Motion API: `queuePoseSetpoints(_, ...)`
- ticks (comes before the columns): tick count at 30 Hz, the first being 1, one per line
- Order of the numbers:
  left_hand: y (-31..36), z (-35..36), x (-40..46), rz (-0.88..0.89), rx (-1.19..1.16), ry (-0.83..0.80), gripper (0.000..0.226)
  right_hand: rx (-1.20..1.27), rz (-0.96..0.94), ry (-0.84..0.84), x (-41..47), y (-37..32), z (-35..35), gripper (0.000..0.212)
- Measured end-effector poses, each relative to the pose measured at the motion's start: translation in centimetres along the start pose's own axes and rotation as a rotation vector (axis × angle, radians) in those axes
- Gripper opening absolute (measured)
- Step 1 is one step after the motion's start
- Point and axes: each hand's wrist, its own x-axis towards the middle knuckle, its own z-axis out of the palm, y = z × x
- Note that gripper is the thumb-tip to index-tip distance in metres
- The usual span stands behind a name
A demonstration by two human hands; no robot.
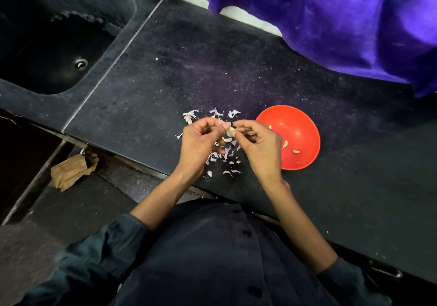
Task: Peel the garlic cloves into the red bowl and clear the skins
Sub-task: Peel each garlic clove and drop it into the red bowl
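A small pale garlic clove (231,130) is pinched between the fingertips of both hands, just above the dark counter. My left hand (201,140) curls its fingers round the clove's left side. From the right, my right hand (259,145) pinches it with thumb and forefinger. The red bowl (300,130) sits directly right of my right hand and holds a few peeled cloves (295,151). Several thin white-purple skins (214,114) lie scattered on the counter under and around my hands.
The black stone counter (189,74) runs diagonally. A dark sink (52,45) with a drain lies at the far left. A purple cloth (331,17) hangs over the counter's far right. A crumpled brown paper bag (71,171) lies on the floor below.
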Motion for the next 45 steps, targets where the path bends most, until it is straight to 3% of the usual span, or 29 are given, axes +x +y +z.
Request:
queuePoseSetpoints(9,-0.4,-0.4,-0.9,-0.037,0.036,-0.059,0.009,0.019,0.055,-0.052,-0.9,0.7,-0.2,0.007)
queuePoseSetpoints(14,-1.4,-1.2,-1.2,-0.028,0.117,-0.013,0.01,0.244,0.278,-0.136,-1.6,1.0,-0.1,0.009)
queuePoseSetpoints(20,-1.4,-1.4,-1.4,-0.134,0.003,0.005,0.014,0.565,0.558,-0.189,-2.0,-0.1,-0.3,0.012)
queuePoseSetpoints(23,-1.5,-1.4,-1.6,-0.002,0.198,0.071,0.02,0.64,0.673,-0.187,-2.2,-0.3,-0.1,0.01)
queuePoseSetpoints(28,-1.8,-1.4,-1.3,0.371,0.641,0.165,0.002,0.665,0.678,-0.148,-2.4,-0.6,0.4,0.012)
queuePoseSetpoints(30,-1.6,-1.3,-1.2,0.242,0.532,0.156,0.006,0.66,0.634,-0.133,-2.3,-0.7,0.5,0.013)
queuePoseSetpoints(34,-0.6,-0.8,-1.0,-0.161,0.048,0.087,0.012,0.708,0.647,-0.14,-2.0,-1.0,0.1,0.01)
queuePoseSetpoints(36,-0.7,-0.7,-1.1,-0.131,0.068,0.12,0.013,0.729,0.692,-0.133,-2.0,-1.0,0.1,0.01)
queuePoseSetpoints(40,-1.0,-0.4,-1.1,0.179,0.484,0.193,0.007,0.608,0.642,-0.099,-1.9,-0.9,0.3,0.008)
queuePoseSetpoints(42,-0.9,-0.5,-0.8,0.057,0.352,0.203,0.007,0.538,0.572,-0.098,-1.7,-1.0,0.5,0.01)
queuePoseSetpoints(45,-0.6,-0.5,-0.6,-0.271,-0.03,0.164,0.01,0.501,0.541,-0.107,-1.5,-1.2,0.7,0.014)
